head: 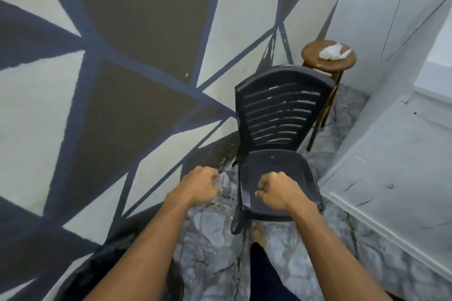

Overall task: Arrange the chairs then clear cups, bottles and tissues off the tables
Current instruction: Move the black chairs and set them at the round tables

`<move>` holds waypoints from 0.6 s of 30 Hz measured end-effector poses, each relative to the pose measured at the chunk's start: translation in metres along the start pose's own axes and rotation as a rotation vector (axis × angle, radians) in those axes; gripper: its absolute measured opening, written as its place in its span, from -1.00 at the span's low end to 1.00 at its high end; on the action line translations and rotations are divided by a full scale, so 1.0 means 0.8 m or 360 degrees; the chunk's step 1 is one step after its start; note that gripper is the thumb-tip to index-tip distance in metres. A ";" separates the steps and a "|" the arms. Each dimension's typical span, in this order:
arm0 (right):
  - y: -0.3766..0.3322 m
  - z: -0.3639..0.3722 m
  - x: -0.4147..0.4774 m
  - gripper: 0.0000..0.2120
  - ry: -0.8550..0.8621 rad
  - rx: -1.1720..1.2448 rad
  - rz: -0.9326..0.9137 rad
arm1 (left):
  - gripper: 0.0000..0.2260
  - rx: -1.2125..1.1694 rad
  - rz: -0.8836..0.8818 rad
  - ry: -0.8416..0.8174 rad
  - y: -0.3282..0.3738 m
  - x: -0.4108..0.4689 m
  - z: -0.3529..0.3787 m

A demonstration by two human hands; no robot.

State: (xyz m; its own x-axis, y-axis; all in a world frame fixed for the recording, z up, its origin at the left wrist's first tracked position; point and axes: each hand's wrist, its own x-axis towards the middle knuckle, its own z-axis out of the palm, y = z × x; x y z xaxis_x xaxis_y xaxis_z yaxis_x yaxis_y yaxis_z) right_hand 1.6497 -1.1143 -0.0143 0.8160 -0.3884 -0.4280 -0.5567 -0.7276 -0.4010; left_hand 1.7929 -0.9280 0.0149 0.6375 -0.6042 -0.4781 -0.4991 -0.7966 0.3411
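- Chair (278, 115): one, dark plastic, slatted back, glossy seat; upright on the marbled floor (212, 247), just beside the patterned wall (122, 80), seat turned toward the camera.
- Table (315, 62): one, round, wooden, close behind the chair's back.
- Tissue (333, 51): one crumpled white wad on the table top.
- Hands: two, both curled into fists, gripping nothing; left hand (201, 184) over the floor, right hand (275, 192) over the seat's front.

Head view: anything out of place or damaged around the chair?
Yes. A crumpled white tissue lies on the round wooden stool behind the dark plastic chair, and cracks run across the white wall at right.
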 end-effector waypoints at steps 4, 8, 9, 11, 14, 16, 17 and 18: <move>-0.009 -0.055 0.105 -0.85 0.0027 -0.0005 -0.0020 | -0.73 -0.0015 0.0007 -0.0006 0.015 0.091 -0.058; -0.018 -0.115 0.196 -0.88 0.0059 0.0053 -0.0014 | -0.69 -0.0045 0.0040 0.0002 0.031 0.179 -0.115; -0.020 -0.131 0.215 -0.84 0.0082 0.0056 -0.0003 | -0.69 -0.0042 0.0079 0.0012 0.036 0.200 -0.129; -0.024 -0.165 0.249 -0.76 0.0125 0.0091 0.0040 | -0.69 -0.0032 0.0146 0.0009 0.049 0.240 -0.157; -0.025 -0.206 0.296 -0.65 0.0255 0.0272 0.0195 | -0.73 0.0008 0.0253 0.0003 0.071 0.302 -0.194; -0.028 -0.217 0.328 -0.49 0.0389 0.0469 0.0351 | -0.74 -0.0020 0.0318 -0.0031 0.084 0.345 -0.211; -0.033 -0.217 0.344 -0.37 0.0430 0.0564 0.0449 | -0.71 -0.0031 0.0354 -0.0050 0.088 0.366 -0.217; -0.039 -0.217 0.361 -0.21 0.0458 0.0645 0.0565 | -0.69 -0.0035 0.0393 -0.0069 0.092 0.385 -0.223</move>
State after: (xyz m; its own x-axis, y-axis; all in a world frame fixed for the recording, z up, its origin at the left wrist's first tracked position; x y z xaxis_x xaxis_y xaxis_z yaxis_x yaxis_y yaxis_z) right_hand 1.9297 -1.3015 0.0153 0.5478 -0.7461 -0.3785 -0.7711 -0.2748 -0.5744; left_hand 2.0569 -1.1762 0.0370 0.4718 -0.7794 -0.4122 -0.6234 -0.6255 0.4692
